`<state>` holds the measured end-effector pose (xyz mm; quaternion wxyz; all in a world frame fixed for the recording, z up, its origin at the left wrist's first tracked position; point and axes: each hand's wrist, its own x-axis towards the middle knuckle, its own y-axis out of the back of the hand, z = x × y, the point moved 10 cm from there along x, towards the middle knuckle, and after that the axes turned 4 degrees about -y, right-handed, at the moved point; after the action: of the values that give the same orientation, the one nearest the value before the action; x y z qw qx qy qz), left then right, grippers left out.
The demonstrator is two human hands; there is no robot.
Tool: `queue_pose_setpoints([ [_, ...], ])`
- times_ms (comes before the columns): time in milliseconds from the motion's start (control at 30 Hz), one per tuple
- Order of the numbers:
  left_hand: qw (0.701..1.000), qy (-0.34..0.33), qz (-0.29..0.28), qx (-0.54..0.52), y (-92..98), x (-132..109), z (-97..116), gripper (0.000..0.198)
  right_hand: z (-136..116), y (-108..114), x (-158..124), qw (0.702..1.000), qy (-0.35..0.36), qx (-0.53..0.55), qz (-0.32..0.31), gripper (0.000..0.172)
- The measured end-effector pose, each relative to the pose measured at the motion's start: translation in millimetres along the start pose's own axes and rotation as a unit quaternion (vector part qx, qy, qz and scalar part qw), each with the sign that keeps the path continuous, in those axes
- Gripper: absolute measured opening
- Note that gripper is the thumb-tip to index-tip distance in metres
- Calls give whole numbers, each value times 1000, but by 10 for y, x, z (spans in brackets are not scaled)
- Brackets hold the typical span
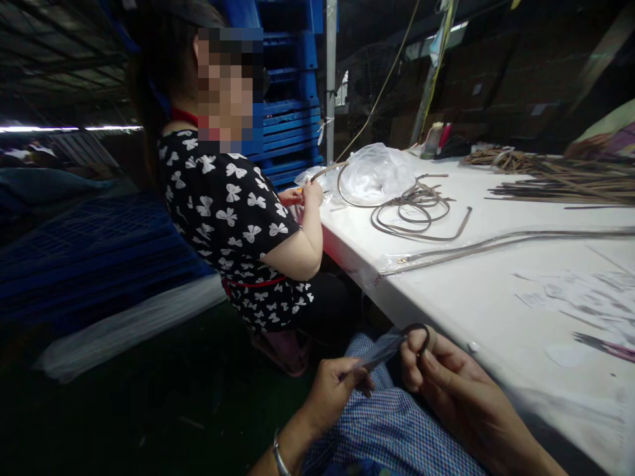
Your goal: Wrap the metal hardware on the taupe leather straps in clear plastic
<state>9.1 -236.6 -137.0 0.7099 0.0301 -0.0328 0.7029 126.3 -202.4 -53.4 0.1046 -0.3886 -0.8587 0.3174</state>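
Note:
Over a checked cloth (391, 423) on my lap, my left hand (330, 390) pinches the end of a clear plastic sleeve (381, 349). My right hand (459, 380) is closed on a thin dark strap (421, 328), which curves over its fingers at the sleeve's other end. How far the strap runs inside the sleeve I cannot tell. On the white table (476, 297) beside my right hand, a long thin strap in clear plastic (446, 252) lies near the edge. Loosely coiled brown straps (421, 215) lie farther back.
A co-worker (228, 218) sits ahead to the left, hands at the table edge near a crumpled plastic bag (380, 173). Bundled straps (560, 185), paper labels (580, 294) and a pink-handled tool (608, 348) lie rightward. Blue pallets (290, 125) are stacked behind.

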Motion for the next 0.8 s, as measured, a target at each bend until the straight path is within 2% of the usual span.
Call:
queue_pose_setpoints([
  [67,999,25,-24,-22,-117,-26,-6,48,-158,112,36,989,87,-113,48,14],
  [100,998,40,-30,-35,-164,-39,-9,47,-232,148,45,972,132,-183,66,16],
  [167,996,61,-28,-51,-222,-60,7,46,-332,158,53,915,216,-333,77,21],
  [267,996,63,0,-66,-215,-81,97,45,-288,99,67,802,313,-507,32,33],
  [333,992,77,16,-96,-193,-102,128,43,-138,98,94,747,338,-572,-15,38],
  [367,989,90,22,-117,-184,-115,125,41,-41,121,122,732,331,-594,-35,39],
  [433,979,118,33,-163,-168,-143,97,38,155,201,189,726,285,-622,-64,39],
  [533,963,158,51,-214,-144,-192,-3,37,393,272,221,745,210,-624,-109,40],
  [633,943,203,52,-259,-165,-251,-151,38,538,244,167,753,175,-614,-158,33],
  [733,930,242,39,-275,-157,-282,-286,36,644,265,132,727,149,-652,-154,21],
  [800,944,251,19,-216,-73,-257,-333,35,702,351,147,705,112,-690,-120,24],
])
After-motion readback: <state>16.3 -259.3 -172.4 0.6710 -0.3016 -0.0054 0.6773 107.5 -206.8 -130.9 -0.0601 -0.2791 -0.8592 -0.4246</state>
